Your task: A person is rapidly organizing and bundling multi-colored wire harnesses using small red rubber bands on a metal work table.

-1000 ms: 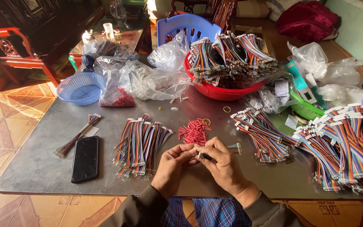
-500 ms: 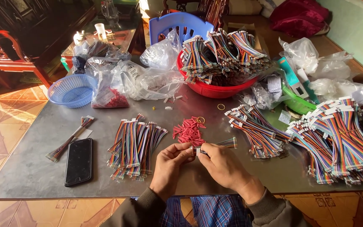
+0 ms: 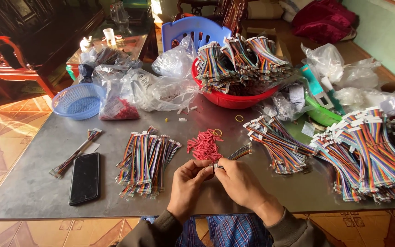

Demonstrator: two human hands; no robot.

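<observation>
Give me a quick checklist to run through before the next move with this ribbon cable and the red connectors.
1. Both hands on the work: ok; left hand and right hand meet at the cable end.
2. Ribbon cable free of other bundles: ok; it trails alone across the table.
3. Red connectors within reach: ok; the pile lies just beyond the fingers.
4. Connector seated on the cable end: cannot tell; fingers hide it.
5. Phone clear of the work: ok; lies left of the finished bundle.
</observation>
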